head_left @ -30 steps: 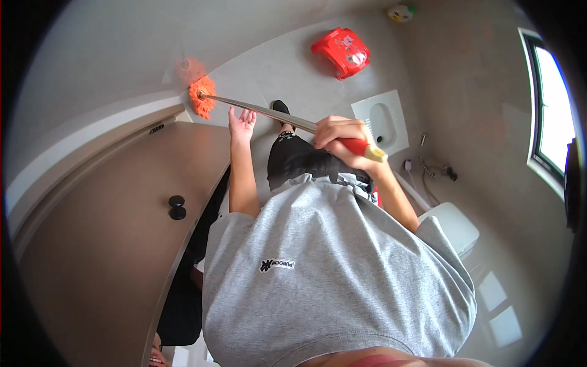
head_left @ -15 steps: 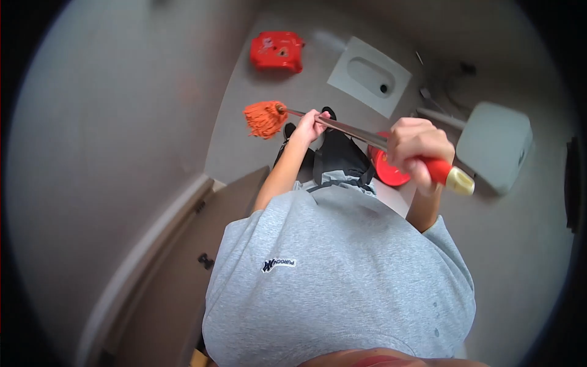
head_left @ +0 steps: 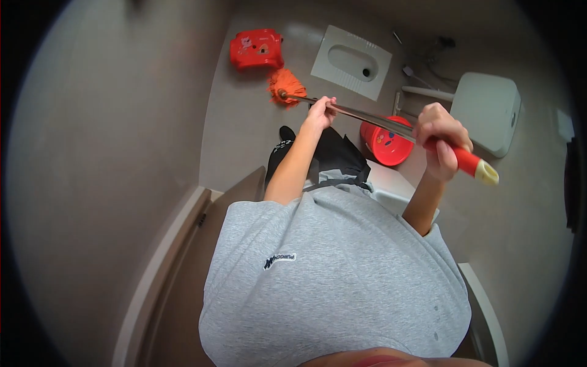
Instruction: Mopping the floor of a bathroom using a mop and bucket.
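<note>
A string mop with a metal pole slants across in front of me, gripped in both hands. My left hand is closed round the lower part of the pole, near the head. Higher up, my right hand wraps the pole at its red grip, whose pale end cap sticks out past my fist. The orange mop head is at the far end, by the near edge of a red plastic stool. Whether its strands touch the floor I cannot tell.
A white squat toilet is set in the grey floor ahead. Behind the pole stands a red bucket. To the right is a white cistern with a pipe, and a white brush beyond. A wall rises on the left, with a door frame nearby.
The mop head has moved right and farther away, closer to the red stool. Both hands have shifted right with the pole, and more of the red bucket shows.
</note>
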